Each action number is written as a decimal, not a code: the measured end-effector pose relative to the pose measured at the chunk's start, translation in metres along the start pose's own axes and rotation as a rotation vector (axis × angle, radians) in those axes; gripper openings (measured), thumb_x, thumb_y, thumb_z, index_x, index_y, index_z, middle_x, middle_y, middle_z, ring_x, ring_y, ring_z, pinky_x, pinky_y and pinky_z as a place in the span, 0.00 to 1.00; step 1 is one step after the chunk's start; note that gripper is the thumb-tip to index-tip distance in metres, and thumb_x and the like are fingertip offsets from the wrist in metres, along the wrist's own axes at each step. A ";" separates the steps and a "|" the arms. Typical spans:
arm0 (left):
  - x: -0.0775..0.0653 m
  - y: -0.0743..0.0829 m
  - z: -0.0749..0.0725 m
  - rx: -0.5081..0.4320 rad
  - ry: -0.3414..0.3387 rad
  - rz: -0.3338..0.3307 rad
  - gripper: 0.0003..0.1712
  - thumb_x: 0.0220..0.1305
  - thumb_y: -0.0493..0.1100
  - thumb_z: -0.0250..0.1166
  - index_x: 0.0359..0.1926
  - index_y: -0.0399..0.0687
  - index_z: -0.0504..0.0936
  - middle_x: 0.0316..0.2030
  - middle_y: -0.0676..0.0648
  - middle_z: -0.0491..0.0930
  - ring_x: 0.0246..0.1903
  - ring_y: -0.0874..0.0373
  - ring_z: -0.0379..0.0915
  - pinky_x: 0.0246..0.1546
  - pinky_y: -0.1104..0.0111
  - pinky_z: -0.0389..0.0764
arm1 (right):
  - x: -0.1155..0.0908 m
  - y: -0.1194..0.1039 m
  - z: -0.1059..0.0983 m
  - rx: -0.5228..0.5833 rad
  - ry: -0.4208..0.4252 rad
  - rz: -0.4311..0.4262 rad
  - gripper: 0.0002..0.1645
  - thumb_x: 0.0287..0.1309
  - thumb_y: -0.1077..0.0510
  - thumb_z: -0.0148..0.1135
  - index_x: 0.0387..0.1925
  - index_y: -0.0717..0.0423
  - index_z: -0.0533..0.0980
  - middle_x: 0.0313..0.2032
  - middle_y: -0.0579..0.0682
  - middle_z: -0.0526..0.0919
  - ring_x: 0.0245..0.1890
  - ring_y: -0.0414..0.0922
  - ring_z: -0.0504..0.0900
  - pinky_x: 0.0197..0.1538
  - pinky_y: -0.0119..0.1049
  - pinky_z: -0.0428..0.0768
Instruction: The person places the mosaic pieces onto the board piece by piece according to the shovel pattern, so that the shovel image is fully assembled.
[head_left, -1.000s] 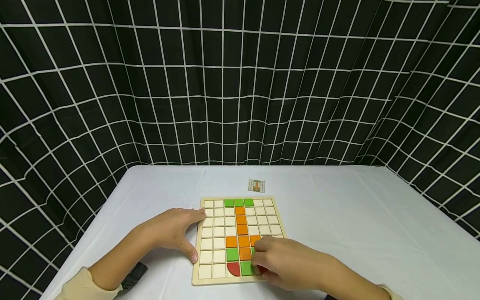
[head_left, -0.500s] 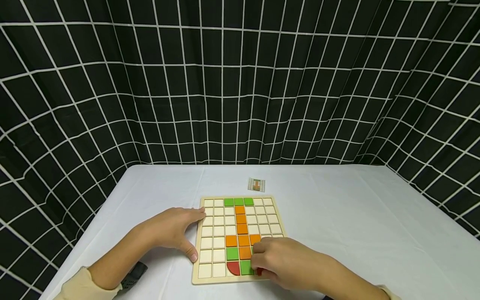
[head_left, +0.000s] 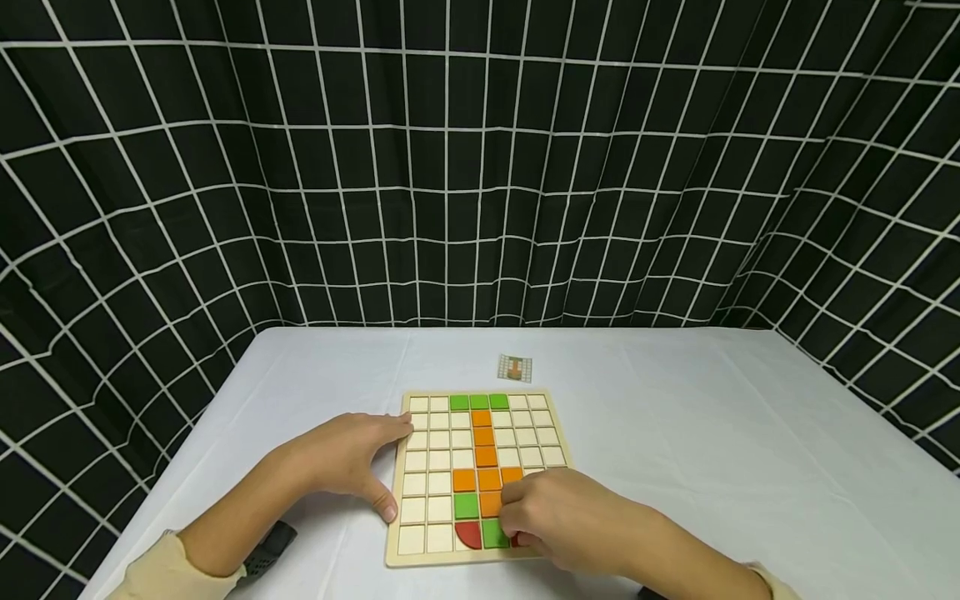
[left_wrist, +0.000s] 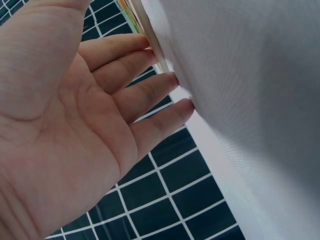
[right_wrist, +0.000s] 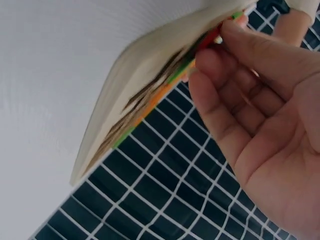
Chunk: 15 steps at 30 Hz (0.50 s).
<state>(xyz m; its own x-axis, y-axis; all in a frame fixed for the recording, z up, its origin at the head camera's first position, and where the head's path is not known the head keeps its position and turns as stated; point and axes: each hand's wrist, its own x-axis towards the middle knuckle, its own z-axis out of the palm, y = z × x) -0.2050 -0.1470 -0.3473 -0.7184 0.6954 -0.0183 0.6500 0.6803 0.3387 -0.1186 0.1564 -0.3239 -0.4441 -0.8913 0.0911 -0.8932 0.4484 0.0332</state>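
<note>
A wooden grid board (head_left: 442, 560) lies on the white table with colored tiles in its squares. Orange tiles (head_left: 483, 437) form a column down the middle, below a row of green tiles (head_left: 479, 402). Near the front edge, a red quarter-round tile (head_left: 468, 535) sits left of a green tile (head_left: 495, 533). My right hand (head_left: 573, 517) pinches a second red tile (right_wrist: 209, 39) at the board's front right, mostly covered by the fingers. My left hand (head_left: 341, 454) rests along the board's left edge, fingers extended and thumb spread, fingertips right at the rim.
Behind the board lies a small printed card (head_left: 515, 367) with a grid pattern. A black curtain with white grid lines (head_left: 480, 167) stands around the table. A dark device (head_left: 270, 546) is at my left wrist.
My right fingers have shifted slightly over the board's front right squares and now hide the green tile that showed there. My left hand stays in place.
</note>
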 end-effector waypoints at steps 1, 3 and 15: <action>0.000 0.000 0.000 -0.002 0.001 0.002 0.68 0.29 0.73 0.78 0.67 0.35 0.72 0.68 0.39 0.70 0.66 0.42 0.67 0.65 0.49 0.68 | 0.000 0.000 -0.001 -0.008 0.001 0.006 0.16 0.49 0.65 0.74 0.19 0.44 0.76 0.23 0.31 0.70 0.23 0.29 0.64 0.29 0.19 0.65; 0.001 0.000 0.000 -0.003 0.006 0.004 0.68 0.29 0.73 0.78 0.67 0.35 0.72 0.68 0.39 0.70 0.66 0.43 0.67 0.65 0.50 0.68 | -0.001 -0.001 -0.002 -0.031 -0.008 0.019 0.16 0.49 0.64 0.75 0.18 0.44 0.78 0.23 0.32 0.72 0.23 0.29 0.65 0.30 0.20 0.67; 0.000 0.000 0.000 -0.007 0.002 0.005 0.67 0.29 0.71 0.79 0.67 0.34 0.72 0.67 0.38 0.70 0.65 0.42 0.68 0.65 0.49 0.69 | -0.002 -0.010 0.002 -0.103 0.012 0.023 0.09 0.52 0.55 0.77 0.29 0.44 0.80 0.23 0.34 0.67 0.24 0.30 0.65 0.29 0.19 0.67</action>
<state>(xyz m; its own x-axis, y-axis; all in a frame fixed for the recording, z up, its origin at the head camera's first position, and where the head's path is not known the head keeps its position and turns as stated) -0.2049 -0.1465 -0.3472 -0.7159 0.6981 -0.0149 0.6514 0.6754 0.3457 -0.1089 0.1531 -0.3261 -0.4634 -0.8799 0.1052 -0.8703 0.4742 0.1329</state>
